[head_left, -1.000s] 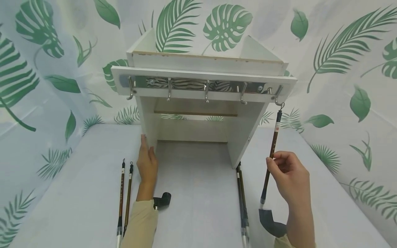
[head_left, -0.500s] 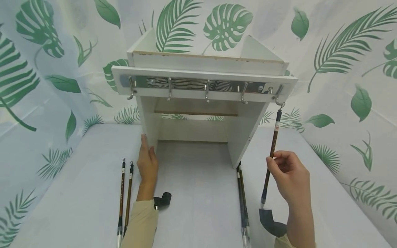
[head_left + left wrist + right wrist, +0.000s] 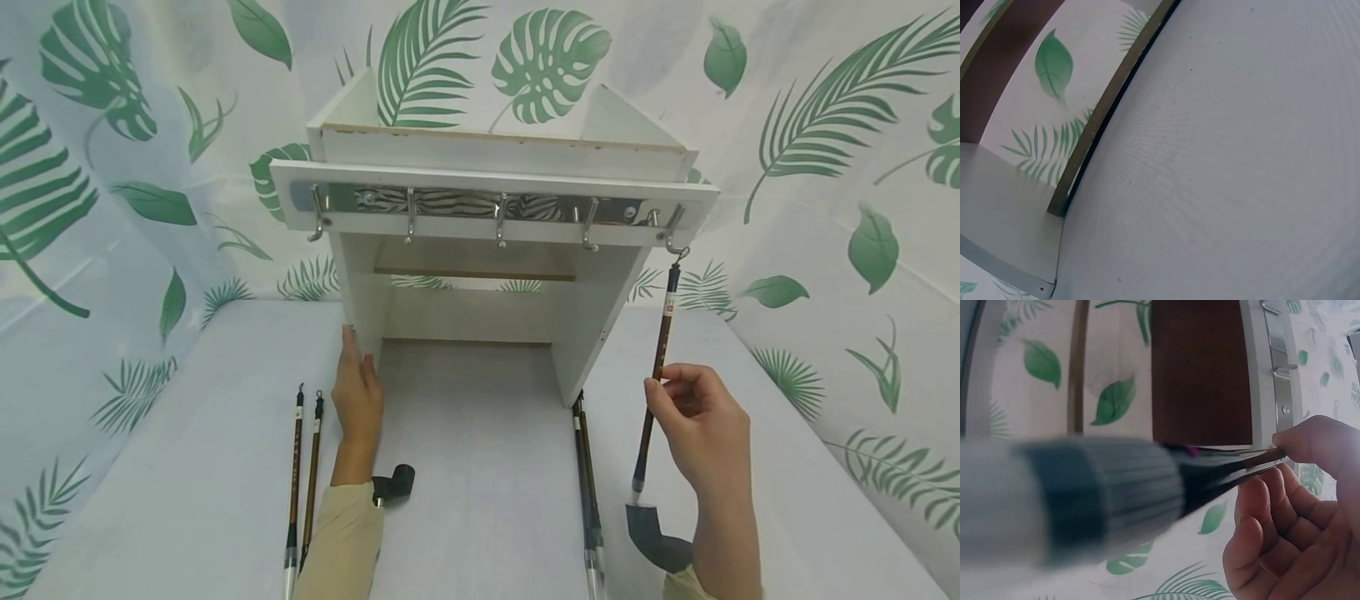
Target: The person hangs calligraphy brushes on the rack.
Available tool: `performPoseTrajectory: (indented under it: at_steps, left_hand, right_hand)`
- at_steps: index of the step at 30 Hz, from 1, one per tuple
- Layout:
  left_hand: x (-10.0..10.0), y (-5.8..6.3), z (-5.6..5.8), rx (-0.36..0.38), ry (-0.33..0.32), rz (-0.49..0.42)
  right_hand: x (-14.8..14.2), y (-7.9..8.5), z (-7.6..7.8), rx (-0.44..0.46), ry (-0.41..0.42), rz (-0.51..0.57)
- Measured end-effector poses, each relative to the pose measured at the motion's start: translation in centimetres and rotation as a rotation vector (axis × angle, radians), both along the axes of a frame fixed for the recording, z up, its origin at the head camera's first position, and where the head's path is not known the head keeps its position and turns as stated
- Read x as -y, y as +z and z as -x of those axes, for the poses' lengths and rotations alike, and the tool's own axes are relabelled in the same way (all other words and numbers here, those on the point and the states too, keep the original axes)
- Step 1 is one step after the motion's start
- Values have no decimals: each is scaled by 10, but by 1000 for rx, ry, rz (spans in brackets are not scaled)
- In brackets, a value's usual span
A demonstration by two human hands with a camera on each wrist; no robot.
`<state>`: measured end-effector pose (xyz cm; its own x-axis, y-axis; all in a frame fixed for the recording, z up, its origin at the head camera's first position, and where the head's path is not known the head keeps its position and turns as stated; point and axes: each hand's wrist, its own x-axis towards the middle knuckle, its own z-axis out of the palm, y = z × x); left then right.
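Observation:
A calligraphy brush (image 3: 658, 354) with a dark brown handle hangs nearly upright below the rightmost hook (image 3: 677, 232) of the hook rail (image 3: 465, 179). Its wire loop meets the hook's end. My right hand (image 3: 705, 429) pinches the handle midway between thumb and fingertips. Close to the lens in the right wrist view, the brush's lower end (image 3: 1104, 494) looms large and blurred. My left hand (image 3: 357, 400) rests with straight fingers against the left side panel of a white shelf unit (image 3: 592, 325). That hand does not show in the left wrist view.
Two brushes (image 3: 296, 475) lie on the white tabletop (image 3: 480, 500) left of my left arm. More brushes (image 3: 585, 492) lie beside the unit's right panel. Several other hooks (image 3: 501, 221) on the rail carry nothing. A leaf-patterned cloth (image 3: 825, 150) surrounds the table.

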<state>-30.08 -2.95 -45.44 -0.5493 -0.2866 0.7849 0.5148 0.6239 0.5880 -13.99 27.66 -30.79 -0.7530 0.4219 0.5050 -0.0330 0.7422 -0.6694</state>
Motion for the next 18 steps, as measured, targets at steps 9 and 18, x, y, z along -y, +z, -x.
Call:
performPoseTrajectory:
  at_steps: [9, 18]
  left_hand:
    - [0, 1, -1, 4, -8, 1]
    - [0, 1, 0, 13, -7, 6]
  right_hand:
    - [2, 1, -1, -34, 2, -8]
    - [2, 0, 0, -67, 22, -19]
